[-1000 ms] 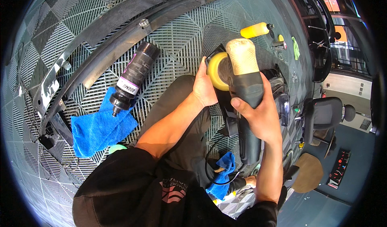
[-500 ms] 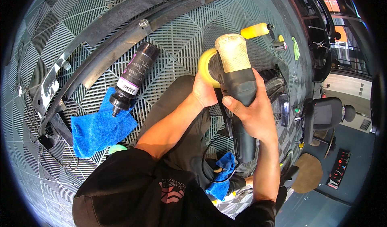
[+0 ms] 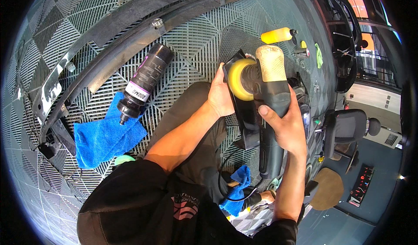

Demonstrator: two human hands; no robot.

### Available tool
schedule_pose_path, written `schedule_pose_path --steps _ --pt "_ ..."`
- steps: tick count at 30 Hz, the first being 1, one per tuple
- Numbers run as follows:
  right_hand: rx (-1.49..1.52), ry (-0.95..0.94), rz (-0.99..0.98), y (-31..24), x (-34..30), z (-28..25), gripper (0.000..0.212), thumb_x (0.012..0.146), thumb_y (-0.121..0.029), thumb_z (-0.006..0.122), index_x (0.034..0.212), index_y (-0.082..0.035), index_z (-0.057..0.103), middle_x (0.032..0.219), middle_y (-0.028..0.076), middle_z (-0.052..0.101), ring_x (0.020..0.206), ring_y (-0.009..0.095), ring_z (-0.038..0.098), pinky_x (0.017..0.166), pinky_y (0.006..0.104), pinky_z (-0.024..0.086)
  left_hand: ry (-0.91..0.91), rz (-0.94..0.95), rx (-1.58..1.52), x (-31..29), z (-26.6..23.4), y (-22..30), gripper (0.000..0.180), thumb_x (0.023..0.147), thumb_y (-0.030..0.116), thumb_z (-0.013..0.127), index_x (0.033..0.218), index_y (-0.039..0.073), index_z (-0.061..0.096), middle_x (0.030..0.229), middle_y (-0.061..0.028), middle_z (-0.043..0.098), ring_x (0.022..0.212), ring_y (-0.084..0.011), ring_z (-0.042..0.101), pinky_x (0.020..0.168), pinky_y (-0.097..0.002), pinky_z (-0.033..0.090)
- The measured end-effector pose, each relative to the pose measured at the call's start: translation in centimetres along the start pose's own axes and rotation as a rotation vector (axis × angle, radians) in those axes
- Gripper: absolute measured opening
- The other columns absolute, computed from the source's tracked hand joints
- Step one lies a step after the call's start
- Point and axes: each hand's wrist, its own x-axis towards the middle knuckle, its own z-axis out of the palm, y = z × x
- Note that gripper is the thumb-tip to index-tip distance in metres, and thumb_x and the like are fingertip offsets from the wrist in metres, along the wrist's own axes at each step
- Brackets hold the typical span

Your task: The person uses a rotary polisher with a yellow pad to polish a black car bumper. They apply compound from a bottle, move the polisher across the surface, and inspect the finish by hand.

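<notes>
My right hand is wrapped round the body of a corded polisher, its thumb across the near side. The polisher has a worn, pale grip at its far end. Its yellow foam pad faces left against or just beside a glossy black panel; I cannot tell whether they touch. Gripping that panel by its left edge is my left hand, fingers partly hidden behind it. To the left, a black bottle with a white label band lies with its nozzle end on a blue microfiber cloth.
Long dark curved bumper-like parts lie across the grated floor at the left. A yellow bottle and a green cloth lie farther off. Another blue cloth and the polisher's cord are near my legs. An office chair stands right.
The polisher has shifted right and slightly nearer in my right hand. The black panel now shows more fully, with my left hand at its edge.
</notes>
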Motion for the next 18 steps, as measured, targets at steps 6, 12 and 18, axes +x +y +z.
schedule_pose_path --steps 6,12,18 --pt "0.121 -0.056 0.027 0.0 0.2 0.7 0.09 0.083 -0.023 0.089 0.152 0.002 0.036 0.115 0.011 0.072 0.104 0.017 0.068 0.097 0.0339 0.053 0.071 0.08 0.08 0.1 0.2 0.0 0.08 0.101 0.075 0.028 0.152 0.016 0.048 0.154 -0.0109 0.052 0.141 -0.0319 0.049 0.118 -0.0527 0.037" --pt "0.03 -0.044 -0.015 -0.5 1.0 1.6 0.092 0.082 -0.024 0.09 0.152 0.002 0.037 0.118 0.012 0.071 0.108 0.019 0.067 0.098 0.0339 0.052 0.107 0.165 0.127 0.3 0.5 0.1 0.062 0.106 0.057 0.036 0.146 0.013 0.054 0.143 -0.009 0.061 0.13 -0.0267 0.059 0.111 -0.0479 0.047" --pt "0.024 -0.042 -0.049 -0.4 1.3 2.0 0.092 0.081 -0.025 0.09 0.152 0.002 0.037 0.119 0.013 0.071 0.109 0.02 0.067 0.099 0.0347 0.052 0.093 0.177 0.152 0.5 0.4 0.1 0.059 0.107 0.053 0.039 0.146 0.012 0.054 0.143 -0.0095 0.061 0.131 -0.0269 0.059 0.111 -0.048 0.048"
